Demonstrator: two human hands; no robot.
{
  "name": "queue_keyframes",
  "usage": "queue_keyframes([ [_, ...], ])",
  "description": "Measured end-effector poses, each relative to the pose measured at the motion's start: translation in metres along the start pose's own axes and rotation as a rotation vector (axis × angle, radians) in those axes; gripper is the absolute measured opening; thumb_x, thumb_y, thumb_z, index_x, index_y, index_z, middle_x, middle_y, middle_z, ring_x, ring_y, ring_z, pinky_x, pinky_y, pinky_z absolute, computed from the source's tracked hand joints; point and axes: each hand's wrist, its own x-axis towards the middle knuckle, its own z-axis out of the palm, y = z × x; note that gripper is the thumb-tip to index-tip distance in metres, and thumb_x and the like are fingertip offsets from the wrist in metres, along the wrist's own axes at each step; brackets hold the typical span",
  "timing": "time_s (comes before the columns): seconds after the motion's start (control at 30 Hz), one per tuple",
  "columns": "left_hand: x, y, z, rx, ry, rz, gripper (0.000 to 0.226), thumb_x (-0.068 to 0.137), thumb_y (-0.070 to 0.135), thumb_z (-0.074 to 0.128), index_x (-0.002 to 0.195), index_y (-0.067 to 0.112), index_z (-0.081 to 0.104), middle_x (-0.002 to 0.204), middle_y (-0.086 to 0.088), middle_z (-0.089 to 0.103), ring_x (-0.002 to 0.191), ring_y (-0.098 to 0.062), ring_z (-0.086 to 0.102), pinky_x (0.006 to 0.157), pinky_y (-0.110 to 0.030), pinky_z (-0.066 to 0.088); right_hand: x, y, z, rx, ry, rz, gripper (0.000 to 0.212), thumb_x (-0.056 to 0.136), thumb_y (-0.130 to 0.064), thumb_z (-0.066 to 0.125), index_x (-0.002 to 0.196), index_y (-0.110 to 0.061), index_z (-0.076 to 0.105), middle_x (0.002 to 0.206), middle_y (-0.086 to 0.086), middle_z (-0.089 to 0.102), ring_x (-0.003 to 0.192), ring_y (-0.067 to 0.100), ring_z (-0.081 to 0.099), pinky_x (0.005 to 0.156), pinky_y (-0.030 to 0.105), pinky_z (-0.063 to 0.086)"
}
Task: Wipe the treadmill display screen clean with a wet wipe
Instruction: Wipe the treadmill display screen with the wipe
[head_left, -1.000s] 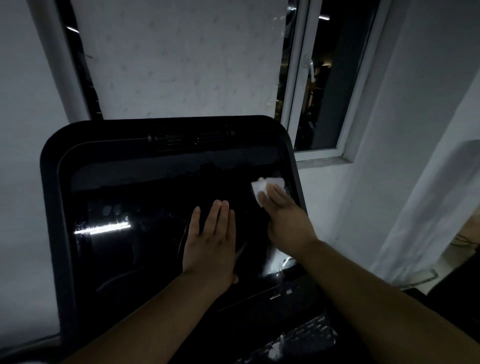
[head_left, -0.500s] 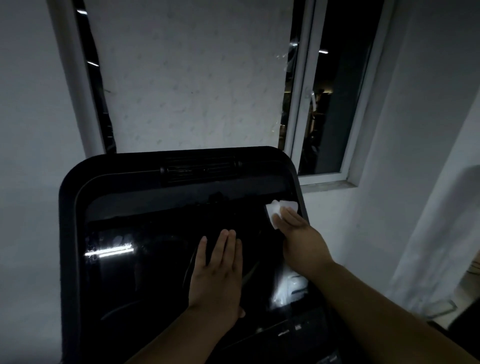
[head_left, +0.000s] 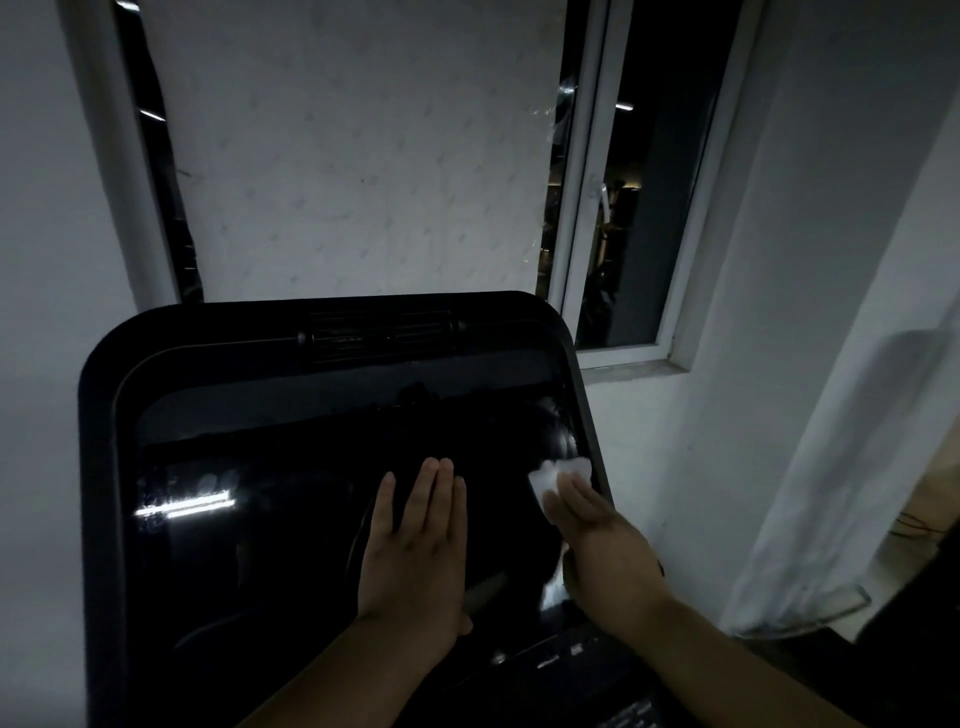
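Note:
The treadmill display screen (head_left: 270, 545) is a large glossy black panel in a rounded dark frame, tilted toward me and filling the lower left of the head view. My left hand (head_left: 415, 545) lies flat on its middle with the fingers straight and close together, holding nothing. My right hand (head_left: 597, 540) presses a crumpled white wet wipe (head_left: 558, 475) against the glass near the screen's right edge. Only the top of the wipe shows beyond my fingertips.
A window (head_left: 623, 208) with a white frame stands behind the screen, partly covered by a pale sheet (head_left: 353, 156). White walls lie left and right. A pale curtain (head_left: 857, 467) hangs at the right. The dark console (head_left: 597, 670) with small buttons sits below the screen.
My right hand has slid the wipe a little lower along the right edge of the screen. My left hand stays flat in the middle. My head has tilted, so the screen sits lower in view.

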Motion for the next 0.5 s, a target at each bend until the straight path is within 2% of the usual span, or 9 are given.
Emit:
queue_keyframes([
  [0.07, 0.000, 0.000, 0.000, -0.008, -0.004, 0.003, 0.135, 0.084, 0.066, 0.067, 0.153, 0.003, -0.030, 0.159, -0.020, -0.041, 0.148, -0.033, -0.039, 0.118, -0.062, -0.020, -0.017, -0.004, 0.005, 0.020, -0.004, -0.025, 0.076, 0.054, -0.010, 0.074, 0.128, -0.004, 0.061, 0.135, 0.015, 0.061, 0.123, 0.033, 0.059, 0.072, 0.027, 0.060],
  [0.13, 0.001, 0.001, 0.000, -0.005, -0.002, 0.002, 0.135, 0.084, 0.066, 0.067, 0.153, 0.002, -0.031, 0.159, -0.021, -0.041, 0.148, -0.034, -0.039, 0.118, -0.062, -0.020, -0.018, -0.007, 0.004, 0.035, 0.026, -0.031, 0.066, 0.062, -0.013, 0.056, 0.128, -0.005, 0.061, 0.135, 0.015, 0.060, 0.123, 0.033, 0.059, 0.070, 0.029, 0.061],
  [0.2, 0.000, 0.001, 0.001, 0.011, 0.000, -0.003, 0.138, 0.083, 0.066, 0.069, 0.151, 0.001, -0.032, 0.159, -0.022, -0.042, 0.147, -0.034, -0.040, 0.117, -0.062, -0.022, -0.006, -0.009, 0.000, 0.031, 0.050, -0.043, 0.061, 0.070, -0.018, 0.042, 0.126, -0.006, 0.062, 0.134, 0.015, 0.061, 0.124, 0.033, 0.059, 0.075, 0.032, 0.061],
  [0.23, 0.001, 0.002, 0.002, 0.013, 0.003, -0.006, 0.139, 0.082, 0.067, 0.069, 0.151, 0.002, -0.032, 0.159, -0.021, -0.042, 0.147, -0.034, -0.040, 0.117, -0.062, -0.023, 0.002, -0.010, -0.003, 0.029, 0.059, -0.054, 0.061, 0.071, -0.020, 0.043, 0.127, -0.005, 0.062, 0.135, 0.016, 0.060, 0.125, 0.034, 0.057, 0.081, 0.034, 0.060],
  [0.33, 0.001, 0.001, 0.003, 0.003, 0.011, -0.008, 0.139, 0.081, 0.067, 0.069, 0.153, 0.002, -0.030, 0.160, -0.021, -0.040, 0.148, -0.034, -0.039, 0.116, -0.062, -0.023, 0.033, -0.016, -0.006, 0.035, 0.067, -0.096, 0.071, 0.063, -0.010, 0.069, 0.133, -0.003, 0.057, 0.139, 0.021, 0.056, 0.131, 0.038, 0.051, 0.096, 0.041, 0.053],
  [0.43, 0.000, 0.000, 0.002, -0.002, 0.021, -0.001, 0.136, 0.081, 0.067, 0.068, 0.155, 0.002, -0.026, 0.162, -0.021, -0.037, 0.148, -0.034, -0.039, 0.117, -0.062, -0.022, 0.062, -0.027, -0.007, 0.054, 0.064, -0.155, 0.074, 0.065, -0.008, 0.065, 0.138, -0.003, 0.052, 0.145, 0.021, 0.049, 0.138, 0.037, 0.042, 0.106, 0.038, 0.037],
  [0.5, 0.000, 0.000, 0.002, -0.011, 0.028, 0.003, 0.135, 0.082, 0.066, 0.069, 0.156, 0.002, -0.024, 0.163, -0.021, -0.036, 0.149, -0.033, -0.038, 0.117, -0.062, -0.020, 0.076, -0.028, -0.007, 0.052, 0.076, -0.183, 0.075, 0.065, -0.006, 0.067, 0.138, -0.004, 0.052, 0.146, 0.020, 0.048, 0.139, 0.036, 0.041, 0.105, 0.036, 0.035],
])
